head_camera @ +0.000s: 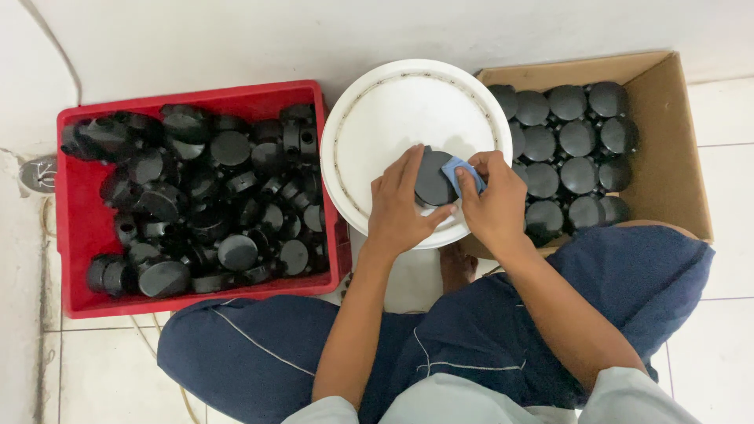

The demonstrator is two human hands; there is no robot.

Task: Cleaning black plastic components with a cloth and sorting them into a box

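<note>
At frame centre, a left hand (400, 206) pins a round black plastic part (433, 179) on an upturned white bucket (369, 126) while the right hand (491, 200), pinching a blue cloth (462, 173), wipes it, between red crate (78, 228) and cardboard box (667, 157).

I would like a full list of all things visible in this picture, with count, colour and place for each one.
Red crate: one, red, on the floor at left, full of loose black round parts, too many to count.
Cardboard box: one, brown, at right, holding black round parts packed in neat rows.
White lid: one, white, round, in the middle between crate and box.
Black round part: one, black, on the white lid under both hands.
Blue cloth: one, blue, small, pressed on that part.
Tiled floor: white, around everything.
Legs: two, in dark blue trousers, crossed, at bottom.
Left hand: steadies the black round part.
Right hand: holds the blue cloth.
</note>
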